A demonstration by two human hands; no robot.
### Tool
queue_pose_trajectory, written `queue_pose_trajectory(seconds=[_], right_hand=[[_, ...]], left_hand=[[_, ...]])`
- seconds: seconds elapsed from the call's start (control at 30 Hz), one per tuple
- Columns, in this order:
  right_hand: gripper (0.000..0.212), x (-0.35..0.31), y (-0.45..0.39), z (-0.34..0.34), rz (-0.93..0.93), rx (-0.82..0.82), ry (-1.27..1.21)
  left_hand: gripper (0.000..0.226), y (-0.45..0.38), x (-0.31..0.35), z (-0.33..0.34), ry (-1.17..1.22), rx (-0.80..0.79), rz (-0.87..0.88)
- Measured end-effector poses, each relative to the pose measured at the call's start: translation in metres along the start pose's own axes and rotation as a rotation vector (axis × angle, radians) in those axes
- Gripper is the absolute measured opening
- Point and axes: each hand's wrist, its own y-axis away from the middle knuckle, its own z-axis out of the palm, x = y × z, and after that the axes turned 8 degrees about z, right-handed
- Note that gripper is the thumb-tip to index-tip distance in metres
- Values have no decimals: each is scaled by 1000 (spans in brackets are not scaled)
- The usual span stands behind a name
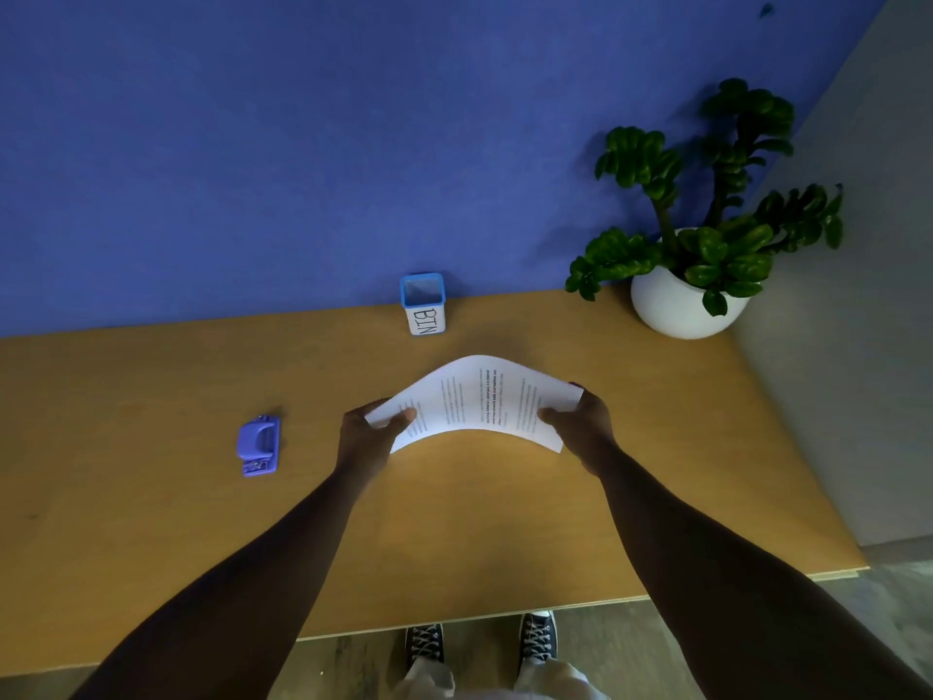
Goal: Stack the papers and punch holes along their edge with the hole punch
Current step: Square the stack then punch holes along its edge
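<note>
Papers (479,401) bow upward, pinched at both ends by left hand (366,431) and right hand (580,421); hole punch (259,446) lies leftward, nearer the left.

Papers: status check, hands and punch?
Left hand and right hand both gripping papers, bowed upward above table. Hole punch untouched, left of hands. Nothing in the way.

Wooden table (151,548): hole punch (258,447), bin (424,304), potted plant (686,305).
</note>
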Motion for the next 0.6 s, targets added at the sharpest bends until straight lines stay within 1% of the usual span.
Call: queue_pose_trajectory(seconds=[0.13,0.23,0.3,0.4,0.5,0.6], right_hand=[[34,-3,-1,-3,-67,15,-14],[39,-1,-1,-3,-54,10,45],[42,2,-1,-2,-20,8,72],[41,3,-1,-3,-25,-3,87],[38,0,-2,-5,-52,-17,75],[33,-9,-2,-6,-91,-3,52]], left_hand=[[10,-5,7,-1,0,2,37],[11,-7,5,-2,-42,-28,38],[17,-6,0,-3,-97,-46,-5],[26,-7,-6,-3,-170,-75,-49],[21,-10,-5,-2,-162,-38,-42],[15,-14,5,-1,-134,-40,27]])
